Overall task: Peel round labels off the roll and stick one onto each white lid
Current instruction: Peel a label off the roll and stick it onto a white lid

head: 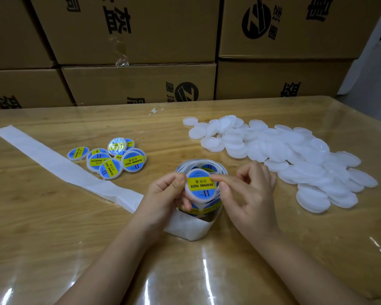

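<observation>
My left hand (pixel 165 194) grips a white lid (pixel 199 186) by its left rim, just above the label roll (pixel 204 204). A blue and yellow round label covers the lid's top. My right hand (pixel 249 190) presses its index fingertip on the label's right edge, the other fingers loosely curled. The roll stands on the table under both hands, mostly hidden by the lid. Several labelled lids (pixel 110 159) lie in a small heap at the left. A big pile of plain white lids (pixel 295 157) spreads over the right of the table.
A long strip of white backing paper (pixel 59 164) runs from the roll to the far left of the glossy wooden table (pixel 53 227). Stacked cardboard boxes (pixel 139 82) wall off the back edge. A scrap of white paper (pixel 155 111) lies near them.
</observation>
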The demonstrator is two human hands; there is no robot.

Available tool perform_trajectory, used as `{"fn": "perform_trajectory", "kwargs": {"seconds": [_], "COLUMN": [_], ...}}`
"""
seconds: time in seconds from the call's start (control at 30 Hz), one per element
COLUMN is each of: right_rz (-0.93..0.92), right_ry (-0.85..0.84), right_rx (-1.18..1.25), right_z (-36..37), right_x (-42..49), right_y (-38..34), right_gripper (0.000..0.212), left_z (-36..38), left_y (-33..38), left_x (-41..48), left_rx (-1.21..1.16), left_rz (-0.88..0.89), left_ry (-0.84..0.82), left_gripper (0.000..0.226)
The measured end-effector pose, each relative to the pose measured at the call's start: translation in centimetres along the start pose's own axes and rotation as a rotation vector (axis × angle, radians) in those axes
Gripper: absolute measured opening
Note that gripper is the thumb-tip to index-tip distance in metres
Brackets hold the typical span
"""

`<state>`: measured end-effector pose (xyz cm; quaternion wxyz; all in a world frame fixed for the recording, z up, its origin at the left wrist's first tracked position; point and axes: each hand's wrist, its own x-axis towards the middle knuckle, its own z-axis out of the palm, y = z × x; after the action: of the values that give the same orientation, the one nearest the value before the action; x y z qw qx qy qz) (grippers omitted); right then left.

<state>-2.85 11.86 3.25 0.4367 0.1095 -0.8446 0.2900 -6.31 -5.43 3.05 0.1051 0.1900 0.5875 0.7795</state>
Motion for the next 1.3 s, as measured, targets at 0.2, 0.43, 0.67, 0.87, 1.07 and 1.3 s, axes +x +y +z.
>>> {"fn": "perform_trajectory", "kwargs": {"seconds": [0.2, 0.43, 0.67, 0.87, 1.07, 1.3], "right_rz": [-0.073, -0.114, -0.036, -0.145, -0.120, -0.042], "right_ry": [-0.015, -0.048, -0.055, -0.090, -0.037, -0.027], "right_rx": [0.052, 0.072, 0.027, 0.100, 0.093, 0.029], "right_z": [0.1, 0.4, 0.4, 0.4, 0.1, 0.1], "right_x": [-0.4, -0.8, -0.5, -0.8, -0.5, -0.2], "right_y": [-0.5, -1.0, -0.3, -0.8, -0.3, -0.1], "right_gripper": [0.024, 0.024, 0.028, 0.026, 0.023, 0.025], "left_z": [-0.1, 0.2, 0.6, 0.5, -0.1, 0.0], "left_y": [-0.1, -0.2, 0.0, -0.2, -0.1, 0.2], "left_x": [0.1, 0.1, -0.2, -0.1, 0.1, -0.1], "left_rx": [-0.020, 0.045, 0.155, 0.114, 0.019, 0.068], "left_rz": [0.023, -0.016, -0.019, -0.004, 0.022, -0.015], "left_ry": [0.056, 0.036, -0.044, 0.003, 0.088, -0.064], "left_gripper": [0.027, 0.027, 0.035, 0.033, 0.036, 0.033]}}
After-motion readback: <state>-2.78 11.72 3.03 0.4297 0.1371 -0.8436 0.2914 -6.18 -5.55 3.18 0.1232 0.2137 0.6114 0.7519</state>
